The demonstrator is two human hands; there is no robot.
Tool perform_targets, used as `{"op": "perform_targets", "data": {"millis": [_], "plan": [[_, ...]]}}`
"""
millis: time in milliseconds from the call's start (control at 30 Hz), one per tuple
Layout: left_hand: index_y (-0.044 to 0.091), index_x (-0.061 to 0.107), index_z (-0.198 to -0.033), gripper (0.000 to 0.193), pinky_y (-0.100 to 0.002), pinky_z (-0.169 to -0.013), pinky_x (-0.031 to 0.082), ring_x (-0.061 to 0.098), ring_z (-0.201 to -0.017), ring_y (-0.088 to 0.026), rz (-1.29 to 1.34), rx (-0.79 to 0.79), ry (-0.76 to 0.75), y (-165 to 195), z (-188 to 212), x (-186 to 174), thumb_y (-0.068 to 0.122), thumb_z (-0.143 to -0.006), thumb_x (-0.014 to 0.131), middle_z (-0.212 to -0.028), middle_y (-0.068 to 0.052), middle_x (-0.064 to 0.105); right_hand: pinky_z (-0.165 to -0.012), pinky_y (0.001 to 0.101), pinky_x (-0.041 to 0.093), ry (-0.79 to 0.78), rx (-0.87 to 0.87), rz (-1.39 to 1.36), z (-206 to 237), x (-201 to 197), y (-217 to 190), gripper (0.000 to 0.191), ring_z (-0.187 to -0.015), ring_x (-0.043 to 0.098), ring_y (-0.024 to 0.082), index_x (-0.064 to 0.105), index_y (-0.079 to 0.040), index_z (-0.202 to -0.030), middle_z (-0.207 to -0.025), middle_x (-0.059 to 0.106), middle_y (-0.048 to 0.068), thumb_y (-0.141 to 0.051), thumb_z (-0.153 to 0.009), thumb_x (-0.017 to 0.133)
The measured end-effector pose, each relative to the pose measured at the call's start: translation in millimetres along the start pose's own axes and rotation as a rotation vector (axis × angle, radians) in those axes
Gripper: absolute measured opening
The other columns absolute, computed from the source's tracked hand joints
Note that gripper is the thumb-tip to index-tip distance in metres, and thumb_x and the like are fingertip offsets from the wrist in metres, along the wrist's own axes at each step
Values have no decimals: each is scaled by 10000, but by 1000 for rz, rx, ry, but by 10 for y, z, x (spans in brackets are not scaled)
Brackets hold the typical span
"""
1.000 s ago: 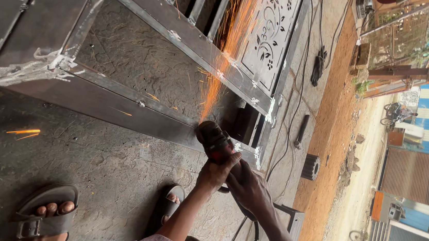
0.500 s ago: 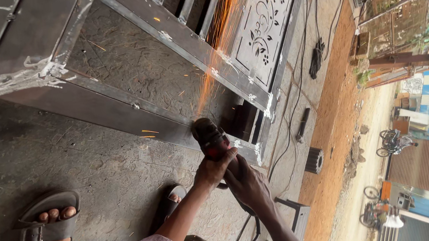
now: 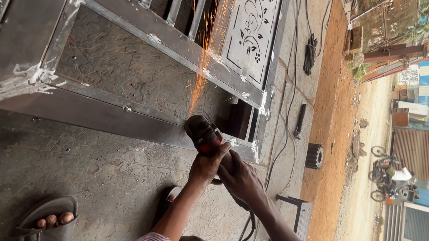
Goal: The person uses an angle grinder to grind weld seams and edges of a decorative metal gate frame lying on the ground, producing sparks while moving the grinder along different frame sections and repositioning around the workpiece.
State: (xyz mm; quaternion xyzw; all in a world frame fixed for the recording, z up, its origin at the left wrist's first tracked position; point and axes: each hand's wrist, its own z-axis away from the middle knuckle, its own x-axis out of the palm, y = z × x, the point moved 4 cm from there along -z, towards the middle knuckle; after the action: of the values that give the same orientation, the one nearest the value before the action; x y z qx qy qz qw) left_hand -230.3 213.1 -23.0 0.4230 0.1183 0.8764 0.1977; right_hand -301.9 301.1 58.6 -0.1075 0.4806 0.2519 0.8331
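Both hands, the left hand [image 3: 205,168] forward and the right hand [image 3: 240,179] behind, close tightly around the angle grinder [image 3: 204,135], steadying it against the steel gate frame [image 3: 121,115] lying on the floor, where sparks [image 3: 205,69] fly away from the person.

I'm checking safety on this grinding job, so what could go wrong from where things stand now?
1. Both the left hand and the right hand are bare on the grinder, close to the sparks, so burns seem possible.
2. The foot in an open sandal has bare toes, which stray sparks or metal bits could hit.
3. The cable loops on the floor near the person's legs, so it could snag or trip.
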Motion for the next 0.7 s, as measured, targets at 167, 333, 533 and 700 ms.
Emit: {"op": "perform_targets", "data": {"millis": [167, 333, 533, 700], "plan": [[43, 557, -1351, 913, -355, -545, 675, 792, -902, -294, -46, -86, -103, -27, 44, 109, 722, -751, 670, -1130, -194, 740, -764, 460, 606, -56, 85, 53, 63, -79, 26, 688, -832, 782, 350, 525, -127, -1394, -958, 773, 179, -574, -875, 594], [60, 585, -1346, 902, -360, -553, 667, 795, -893, -281, 9, -71, -44, -93, 234, 112, 742, -756, 630, -1132, -197, 757, -769, 493, 561, -13, -22, 123, 214, -203, -101, 651, -862, 751, 390, 567, -108, -1341, -942, 765, 207, -561, -876, 608], [134, 597, -1380, 825, -343, -676, 649, 746, -981, -260, -42, 65, 262, 214, 454, -285, 703, -787, 669, -1189, -155, 712, -718, 535, 538, -24, -184, 116, 112, -240, -605, 651, -844, 713, 441, 516, -126, -1388, -944, 744, 206, -506, -864, 588], [105, 670, -1301, 797, -380, -785, 607, 774, -977, -290, 97, 152, 376, 492, 509, -580, 681, -751, 656, -1122, -158, 779, -701, 503, 564, 45, -501, 129, -56, -372, -1198, 572, -829, 726, 428, 562, -95, -1346, -913, 751, 212, -454, -902, 596]]}}
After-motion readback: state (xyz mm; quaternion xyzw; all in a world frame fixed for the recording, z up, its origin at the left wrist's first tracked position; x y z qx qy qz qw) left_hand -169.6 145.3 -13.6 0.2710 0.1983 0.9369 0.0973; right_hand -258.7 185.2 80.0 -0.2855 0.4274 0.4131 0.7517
